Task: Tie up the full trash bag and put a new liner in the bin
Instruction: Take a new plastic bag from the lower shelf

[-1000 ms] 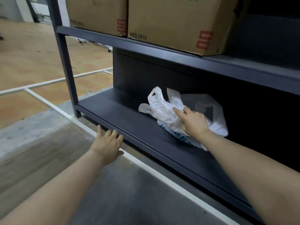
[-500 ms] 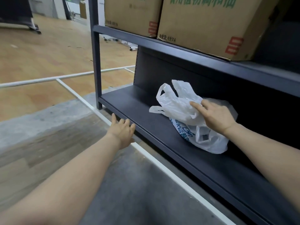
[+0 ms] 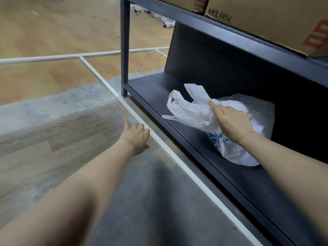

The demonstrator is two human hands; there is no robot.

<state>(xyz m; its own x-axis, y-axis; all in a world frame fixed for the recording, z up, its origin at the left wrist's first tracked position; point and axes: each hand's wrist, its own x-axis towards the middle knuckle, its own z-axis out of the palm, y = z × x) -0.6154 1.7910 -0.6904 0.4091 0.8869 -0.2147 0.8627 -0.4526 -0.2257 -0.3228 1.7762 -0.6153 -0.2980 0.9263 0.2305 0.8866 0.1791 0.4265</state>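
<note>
The white plastic bag point(image 3: 193, 110) lay crumpled on the bottom shelf point(image 3: 152, 89) of a dark metal rack, toward the shelf's left end and close to its front edge, with its two handle loops sticking up and out to the left and a patch of blue print showing low on its front. A second mass of white film bulged behind and to the right of it, and whether that was the same bag or another could not be told. The right hand point(image 3: 232, 121) rested on top of the bag, forefinger stretched along the folds toward the handles and the other fingers curled into the film — it looked to be gathering the plastic, though how firm the hold was could not be made out. The left hand point(image 3: 136, 137) hung loose with fingers spread over the concrete floor point(image 3: 142, 201), just short of the shelf's front edge, holding nothing. No bin was in view, so the step in hand was most likely fetching the new liner from its store. The next move called for a sure pinch of one layer and a lift clear of the shelf lip — under the upper shelf with its cardboard boxes point(image 3: 266, 18).
</note>
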